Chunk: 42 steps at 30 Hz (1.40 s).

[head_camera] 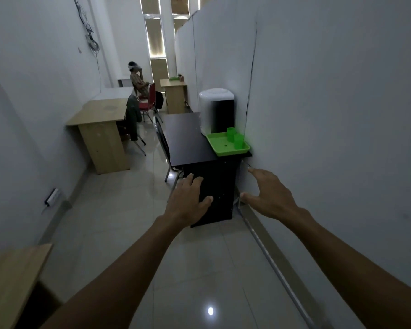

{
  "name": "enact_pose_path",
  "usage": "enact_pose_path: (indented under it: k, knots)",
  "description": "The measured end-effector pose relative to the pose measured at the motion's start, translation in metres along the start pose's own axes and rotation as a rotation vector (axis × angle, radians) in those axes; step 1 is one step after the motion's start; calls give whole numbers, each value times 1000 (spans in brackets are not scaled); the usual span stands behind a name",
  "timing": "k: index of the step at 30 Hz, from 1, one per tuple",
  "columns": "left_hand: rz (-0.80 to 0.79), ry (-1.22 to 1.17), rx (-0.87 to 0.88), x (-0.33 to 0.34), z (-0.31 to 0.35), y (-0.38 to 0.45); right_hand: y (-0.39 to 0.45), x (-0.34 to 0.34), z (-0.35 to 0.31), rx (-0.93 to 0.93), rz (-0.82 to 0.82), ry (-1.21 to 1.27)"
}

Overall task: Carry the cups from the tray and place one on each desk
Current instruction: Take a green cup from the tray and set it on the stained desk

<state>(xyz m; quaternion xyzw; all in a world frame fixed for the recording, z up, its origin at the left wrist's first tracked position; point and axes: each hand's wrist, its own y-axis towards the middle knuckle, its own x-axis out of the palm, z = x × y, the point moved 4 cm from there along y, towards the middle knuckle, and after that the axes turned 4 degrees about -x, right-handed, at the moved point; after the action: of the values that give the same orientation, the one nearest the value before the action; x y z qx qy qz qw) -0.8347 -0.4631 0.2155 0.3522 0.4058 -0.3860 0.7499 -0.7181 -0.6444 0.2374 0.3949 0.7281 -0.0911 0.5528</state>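
Observation:
A green tray lies on the near right corner of a black desk, against the right wall. Two green cups stand upright on it, one behind the other. Both my arms are stretched out in front of me, below and short of the desk. My left hand is open, palm down, in front of the desk's black side panel. My right hand is open with fingers spread, close to the wall. Neither hand holds anything.
A white water dispenser stands on the black desk behind the tray. Light wooden desks stand at left, far back and near bottom left. A person sits on a red chair. A chair faces the black desk.

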Motion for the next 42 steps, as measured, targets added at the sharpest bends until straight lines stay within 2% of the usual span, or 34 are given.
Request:
enact_pose_path:
  k: [10, 23, 29, 35, 42]
  knots:
    - [-49, -18, -45, 51, -37, 215, 196, 61, 86, 42, -71, -33]
    - [-169, -90, 65, 104, -97, 513, 444, 144, 174, 175, -45, 29]
    - [-207, -132, 100, 139, -99, 619, 523, 173, 223, 249, -54, 62]
    - [-235, -131, 108, 196, -94, 727, 612, 203, 303, 319, -48, 82]
    - [-355, -131, 78, 272, -83, 819, 685, 240, 381, 402, -121, 145]
